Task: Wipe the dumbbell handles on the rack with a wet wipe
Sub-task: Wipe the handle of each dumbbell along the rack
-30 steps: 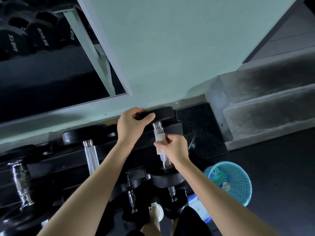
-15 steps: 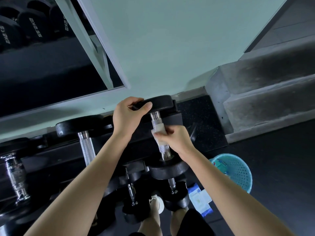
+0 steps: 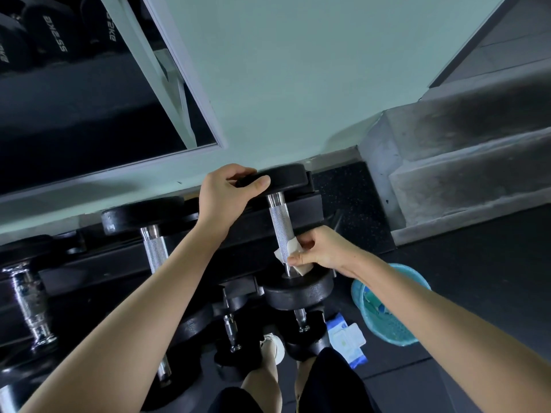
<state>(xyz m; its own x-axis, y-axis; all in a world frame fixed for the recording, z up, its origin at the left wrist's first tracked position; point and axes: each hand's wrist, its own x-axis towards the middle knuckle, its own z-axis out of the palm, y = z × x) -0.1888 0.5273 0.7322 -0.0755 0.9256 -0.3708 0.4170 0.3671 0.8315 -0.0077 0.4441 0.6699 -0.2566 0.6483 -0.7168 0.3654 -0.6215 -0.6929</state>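
A black dumbbell with a knurled steel handle [image 3: 279,225] lies on the top tier of the dark rack [image 3: 179,251]. My left hand [image 3: 223,195] grips its far black head [image 3: 283,178], thumb on the rim. My right hand [image 3: 322,251] pinches a white wet wipe [image 3: 287,251] folded around the lower end of that handle, just above the near head [image 3: 298,292]. The upper part of the handle is bare.
More dumbbells [image 3: 155,248] sit to the left on the rack and on the lower tier [image 3: 232,329]. A turquoise basket [image 3: 384,308] and a wet-wipe pack [image 3: 347,338] lie on the dark floor at right. Concrete steps [image 3: 462,180] rise to the right, a mirror [image 3: 89,84] at upper left.
My right hand has slid the wipe down the handle from near the top to its lower end. My left hand has stayed on the far head.
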